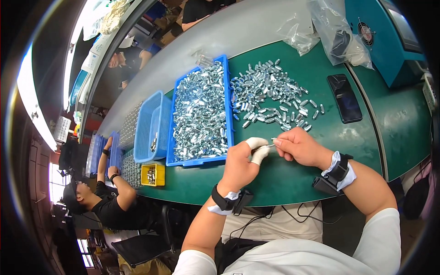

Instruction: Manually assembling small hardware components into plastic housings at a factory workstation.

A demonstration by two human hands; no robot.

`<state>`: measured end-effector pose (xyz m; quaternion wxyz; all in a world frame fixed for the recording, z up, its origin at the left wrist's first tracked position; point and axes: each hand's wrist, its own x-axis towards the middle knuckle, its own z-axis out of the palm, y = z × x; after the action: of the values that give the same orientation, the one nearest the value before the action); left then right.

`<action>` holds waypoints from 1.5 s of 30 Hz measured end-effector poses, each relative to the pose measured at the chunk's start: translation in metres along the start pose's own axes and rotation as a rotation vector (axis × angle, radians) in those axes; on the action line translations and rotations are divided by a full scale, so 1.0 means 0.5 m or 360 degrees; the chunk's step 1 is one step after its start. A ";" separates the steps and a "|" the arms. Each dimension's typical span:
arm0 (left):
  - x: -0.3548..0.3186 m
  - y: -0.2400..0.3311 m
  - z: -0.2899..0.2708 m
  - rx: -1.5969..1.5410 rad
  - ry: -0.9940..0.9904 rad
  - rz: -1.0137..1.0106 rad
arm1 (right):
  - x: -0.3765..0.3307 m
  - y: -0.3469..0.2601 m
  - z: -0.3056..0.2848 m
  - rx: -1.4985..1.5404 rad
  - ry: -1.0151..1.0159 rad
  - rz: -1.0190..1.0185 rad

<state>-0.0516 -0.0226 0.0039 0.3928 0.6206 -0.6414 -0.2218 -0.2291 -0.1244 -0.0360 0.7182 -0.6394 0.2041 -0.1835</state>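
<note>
My left hand [241, 162] wears white finger covers on its thumb and forefinger, which are closed in a pinch. Fingertip to fingertip with it, my right hand [300, 147] is bare and also pinched. Between them is a small, thin silver metal piece [270, 145]; its exact shape is mostly hidden by the fingers. Both hands are above the front of the green table mat [293, 176]. Just beyond them lies a loose pile of short shiny metal cylinders [270, 94]. To the left, a blue tray [230, 123] is heaped with similar metal cylinders.
Left of the tray stand a light-blue basket [145, 120] and a small yellow bin [159, 175] with metal parts. A black phone [344, 98] lies at right, near clear plastic bags [337, 34] and a teal machine [389, 50]. A co-worker [107, 197] sits at far left.
</note>
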 end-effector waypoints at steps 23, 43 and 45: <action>0.049 -0.047 0.029 0.0241 -0.0083 0.0065 | 0.015 0.018 -0.012 0.0637 0.0373 -0.0106; 0.015 -0.026 -0.004 -0.0746 0.0185 -0.0428 | 0.009 0.006 -0.001 0.0029 0.0247 -0.0114; 0.015 -0.022 0.002 -0.0755 0.0155 -0.0472 | 0.009 0.009 0.001 0.0001 0.0225 -0.0115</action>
<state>-0.0452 -0.0315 -0.0036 0.5207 0.6083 -0.4542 -0.3906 -0.2248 -0.1259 -0.0407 0.6950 -0.6317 0.2310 -0.2541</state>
